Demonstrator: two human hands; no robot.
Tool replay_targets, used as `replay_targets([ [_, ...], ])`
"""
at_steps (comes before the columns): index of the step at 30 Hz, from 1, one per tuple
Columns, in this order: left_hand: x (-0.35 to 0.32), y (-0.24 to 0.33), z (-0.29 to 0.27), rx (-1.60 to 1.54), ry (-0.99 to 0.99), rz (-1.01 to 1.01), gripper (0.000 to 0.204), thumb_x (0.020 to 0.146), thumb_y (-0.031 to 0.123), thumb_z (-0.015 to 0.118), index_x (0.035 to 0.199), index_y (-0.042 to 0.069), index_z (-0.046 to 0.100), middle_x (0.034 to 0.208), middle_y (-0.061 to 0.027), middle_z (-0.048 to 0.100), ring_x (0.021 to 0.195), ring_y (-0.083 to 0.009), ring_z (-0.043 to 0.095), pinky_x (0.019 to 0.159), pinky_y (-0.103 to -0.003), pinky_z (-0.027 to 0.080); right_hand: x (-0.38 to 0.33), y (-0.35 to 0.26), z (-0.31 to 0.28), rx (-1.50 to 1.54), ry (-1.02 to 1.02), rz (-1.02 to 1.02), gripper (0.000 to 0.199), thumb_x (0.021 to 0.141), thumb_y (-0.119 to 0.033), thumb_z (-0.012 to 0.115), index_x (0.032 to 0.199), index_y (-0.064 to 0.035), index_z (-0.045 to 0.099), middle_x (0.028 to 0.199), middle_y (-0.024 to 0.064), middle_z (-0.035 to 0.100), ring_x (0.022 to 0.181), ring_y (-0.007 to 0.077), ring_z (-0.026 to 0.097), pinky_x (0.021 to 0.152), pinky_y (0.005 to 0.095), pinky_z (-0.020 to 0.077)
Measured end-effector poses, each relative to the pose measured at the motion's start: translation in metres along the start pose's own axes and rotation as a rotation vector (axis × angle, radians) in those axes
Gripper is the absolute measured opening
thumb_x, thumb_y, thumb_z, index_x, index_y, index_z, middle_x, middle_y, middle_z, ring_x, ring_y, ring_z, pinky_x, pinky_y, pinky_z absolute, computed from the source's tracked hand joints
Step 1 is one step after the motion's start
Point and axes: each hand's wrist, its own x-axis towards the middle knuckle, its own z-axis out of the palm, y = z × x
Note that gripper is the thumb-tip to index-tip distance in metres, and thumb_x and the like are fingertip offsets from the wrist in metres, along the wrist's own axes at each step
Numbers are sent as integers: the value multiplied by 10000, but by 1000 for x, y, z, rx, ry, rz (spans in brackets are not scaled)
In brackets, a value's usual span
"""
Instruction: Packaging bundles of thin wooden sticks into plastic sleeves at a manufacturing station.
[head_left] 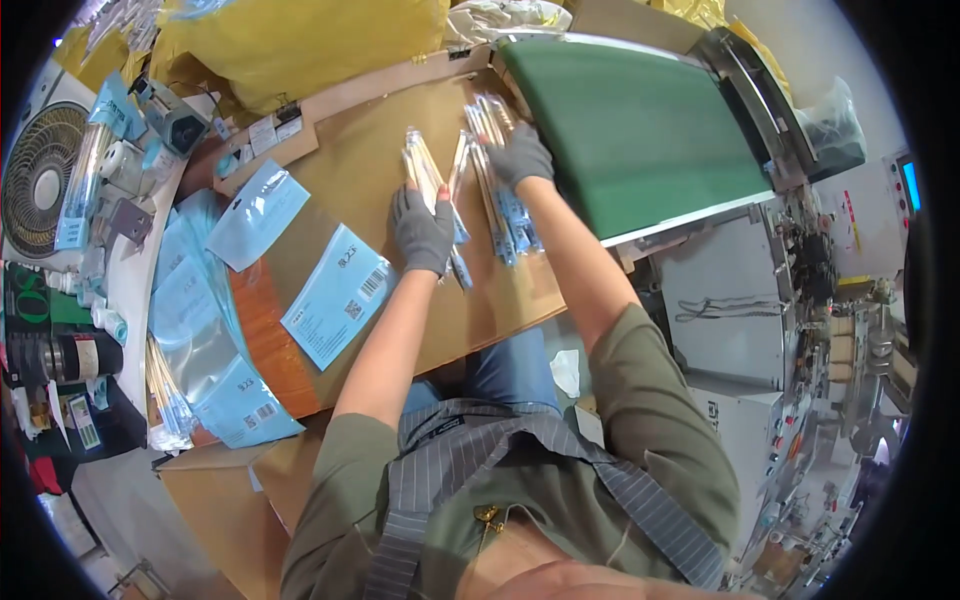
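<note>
My left hand, in a grey glove, presses down on a narrow clear packet of pale sticks with a blue end, lying on the brown cardboard sheet. My right hand, also gloved, rests on a second group of the same long packets beside the green conveyor belt. Several of these packets lie side by side between and under both hands. I cannot tell whether either hand grips a packet or only presses on it.
Light-blue flat pouches lie on the cardboard to the left, with a stack of more pouches at the table's left edge. A fan stands far left. A white machine cabinet sits right, and yellow bags lie behind.
</note>
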Motion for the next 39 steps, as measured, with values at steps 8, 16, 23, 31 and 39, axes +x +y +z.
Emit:
replay_targets([
  [8,65,-16,-15,-1227,-561,-845,630,860,549,565,1221,33,539,1123,-97,612,1029,-190,563,834,-348,455,-19,-38,40,172,-296,-79,844,617,-667,701,1054,51,624,974,238,655,913,339,646,805,386,502],
  [16,56,21,-86,-1038,-492,-342,623,730,243,788,1240,15,512,1029,-82,610,874,-133,576,762,-282,487,-83,-66,15,1442,-359,-199,472,805,-147,682,1193,37,486,1008,93,619,880,146,606,769,280,503],
  [23,39,36,-137,-1071,-719,67,1139,628,37,829,1488,167,93,1295,-106,486,1093,-203,535,970,-340,440,-109,-46,-36,1330,-470,-626,1035,627,-145,844,1444,-33,218,1242,111,496,1135,195,498,945,335,434],
  [31,8,52,-181,-893,-1021,-60,570,680,200,814,1169,59,559,1148,-51,596,1060,-161,557,927,-326,460,-191,-81,-68,1258,-453,-192,741,679,-133,783,1307,-8,409,1175,114,540,1039,171,552,901,298,454],
  [39,-139,19,-161,-1544,-729,-635,619,776,500,675,1161,33,542,1059,-162,627,960,-319,632,851,-427,520,-217,-16,-14,1569,-1168,-101,219,747,-95,669,922,29,626,760,139,615,782,224,618,728,343,512],
])
